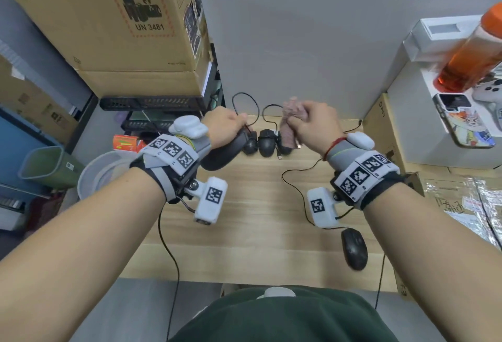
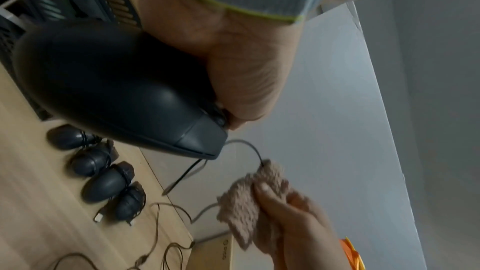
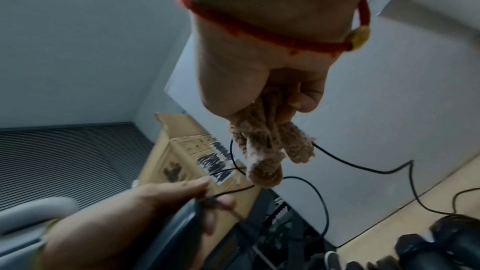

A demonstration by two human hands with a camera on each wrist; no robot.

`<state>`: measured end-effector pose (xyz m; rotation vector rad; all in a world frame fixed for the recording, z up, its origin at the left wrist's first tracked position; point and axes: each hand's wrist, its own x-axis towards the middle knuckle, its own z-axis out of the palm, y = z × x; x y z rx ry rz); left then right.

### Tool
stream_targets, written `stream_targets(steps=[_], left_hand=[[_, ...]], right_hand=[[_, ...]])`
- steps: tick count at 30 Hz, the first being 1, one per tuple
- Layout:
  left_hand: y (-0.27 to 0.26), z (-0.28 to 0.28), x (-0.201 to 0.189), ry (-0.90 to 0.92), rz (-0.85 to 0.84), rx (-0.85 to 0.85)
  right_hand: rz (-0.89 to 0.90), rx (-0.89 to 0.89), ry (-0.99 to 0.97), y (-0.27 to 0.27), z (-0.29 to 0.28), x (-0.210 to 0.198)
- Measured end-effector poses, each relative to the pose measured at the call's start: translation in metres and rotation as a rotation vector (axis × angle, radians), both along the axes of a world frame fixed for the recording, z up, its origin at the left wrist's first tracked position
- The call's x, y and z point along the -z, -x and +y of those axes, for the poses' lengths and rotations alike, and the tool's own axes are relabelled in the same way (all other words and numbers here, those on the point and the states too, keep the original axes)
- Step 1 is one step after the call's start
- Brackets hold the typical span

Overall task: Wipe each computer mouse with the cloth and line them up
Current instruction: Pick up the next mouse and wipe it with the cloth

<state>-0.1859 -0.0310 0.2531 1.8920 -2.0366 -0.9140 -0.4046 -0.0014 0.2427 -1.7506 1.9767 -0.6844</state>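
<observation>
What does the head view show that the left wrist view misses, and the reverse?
Head view only: a lone black mouse on the near right of the wooden table, and an orange bottle.
Left wrist view only: four dark mice in a row, where the head view shows fewer.
Both: the left hand gripping a large black mouse; the right hand clutching a pinkish-beige cloth.

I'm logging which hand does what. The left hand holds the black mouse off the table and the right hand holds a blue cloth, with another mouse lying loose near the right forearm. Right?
One slip: the cloth is pinkish beige, not blue, as the left wrist view shows. The left hand does hold the black mouse up, the right hand grips the cloth, and a loose mouse lies near the right forearm.
</observation>
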Motion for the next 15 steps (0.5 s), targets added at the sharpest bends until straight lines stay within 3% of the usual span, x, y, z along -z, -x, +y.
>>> stream_targets(steps=[10, 15], left_hand=[[0.017, 0.008, 0.006, -0.039, 0.226, -0.073], [0.014, 0.009, 0.006, 0.008, 0.219, -0.102]], right_hand=[[0.043, -0.261, -0.01, -0.033, 0.013, 0.009], [0.052, -0.328, -0.016, -0.039, 0.014, 0.012]])
